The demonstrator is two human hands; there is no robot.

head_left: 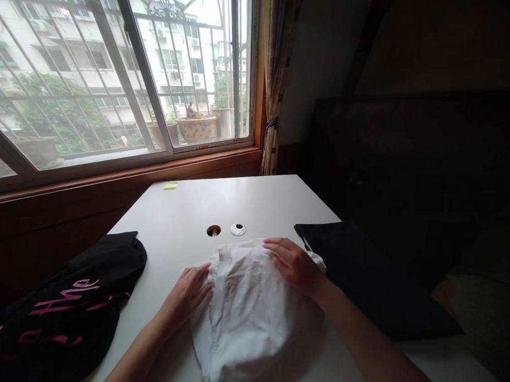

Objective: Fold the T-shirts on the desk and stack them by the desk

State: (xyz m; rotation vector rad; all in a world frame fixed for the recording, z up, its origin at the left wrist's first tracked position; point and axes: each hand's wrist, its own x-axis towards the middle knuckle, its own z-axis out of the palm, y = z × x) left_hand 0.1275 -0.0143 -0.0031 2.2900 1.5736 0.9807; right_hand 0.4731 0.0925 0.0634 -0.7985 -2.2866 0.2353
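A white garment (250, 313), crumpled and partly folded, lies on the white table in front of me; its kind is hard to make out. A gathered, stitched edge runs along its left side. My left hand (189, 293) rests at that edge, fingers stretched out and thumb apart, fingertips touching the cloth. On the upper right of the garment lies my right hand (293, 263), palm down with its fingers extended and slightly spread over the fabric.
A black garment with pink lettering (67, 296) hangs over the table's left edge. Dark folded cloth (373, 278) covers the right side. Beyond the garment are a cable hole (214, 231), a round white cap (237, 229) and a yellow sticky note (170, 186). A barred window stands behind the table (255, 194).
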